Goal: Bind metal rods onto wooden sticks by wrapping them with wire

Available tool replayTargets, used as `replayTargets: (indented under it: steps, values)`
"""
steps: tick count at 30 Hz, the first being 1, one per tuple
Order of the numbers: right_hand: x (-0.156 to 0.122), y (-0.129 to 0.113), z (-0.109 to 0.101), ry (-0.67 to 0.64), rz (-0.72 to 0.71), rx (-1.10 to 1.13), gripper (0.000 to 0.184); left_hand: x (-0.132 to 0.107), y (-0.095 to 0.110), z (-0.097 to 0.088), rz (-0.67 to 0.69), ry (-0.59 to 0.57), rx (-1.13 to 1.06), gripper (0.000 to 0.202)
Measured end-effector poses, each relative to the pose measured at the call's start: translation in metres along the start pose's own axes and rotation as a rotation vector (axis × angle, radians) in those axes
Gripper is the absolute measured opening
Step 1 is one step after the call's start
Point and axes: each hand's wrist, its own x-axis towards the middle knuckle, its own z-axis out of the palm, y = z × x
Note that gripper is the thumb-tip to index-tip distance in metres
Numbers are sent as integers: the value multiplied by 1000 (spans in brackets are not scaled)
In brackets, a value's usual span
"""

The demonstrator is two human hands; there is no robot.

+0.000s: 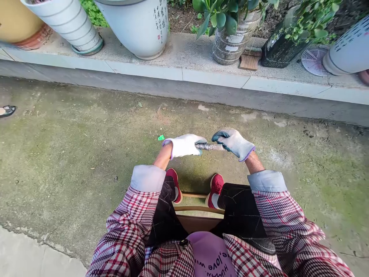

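Observation:
Both my hands wear white knit gloves with dark coated fingertips. My left hand (184, 145) is closed round one end of a short grey metallic rod-like piece (206, 146). My right hand (234, 142) grips the other end, fingers curled. The piece is held level between the two hands, above the mossy concrete ground (72, 154) and out in front of my knees. My red shoes (215, 187) show below the hands, and I sit on a low wooden stool (198, 209).
A raised concrete ledge (184, 73) runs across the back with several pots: a white ceramic pot (138, 27), a ribbed white pot (69, 23), a planted clear container (232, 42), a dark pot (281, 48). A green scrap (161, 137) lies on the ground. Someone's sandal (7, 110) shows at left.

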Motion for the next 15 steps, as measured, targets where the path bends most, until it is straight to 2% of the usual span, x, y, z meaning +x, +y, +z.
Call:
replayTargets:
  steps: [2, 5, 7, 9, 11, 13, 15]
  values:
    - [0, -1, 2, 21, 33, 121, 23, -1, 0, -5, 49, 72, -145, 35]
    - [-3, -6, 9, 51, 15, 212, 23, 2, -4, -14, 75, 329, -351, 33]
    - [-7, -10, 16, 18, -4, 131, 23, 4, -10, -17, 26, 457, -285, 30]
    - [-10, -13, 21, -37, -21, 25, 23, 5, -16, -17, -70, 444, -120, 28]
    - [-10, -14, 23, -68, -73, -61, 22, 4, -18, -12, -148, 333, -12, 25]
    - [-8, -11, 19, -27, -123, -103, 19, 3, -15, -3, -166, 238, -22, 19]
    - [-5, -7, 13, 30, -121, -82, 17, 2, -9, 4, -134, 202, -69, 17]
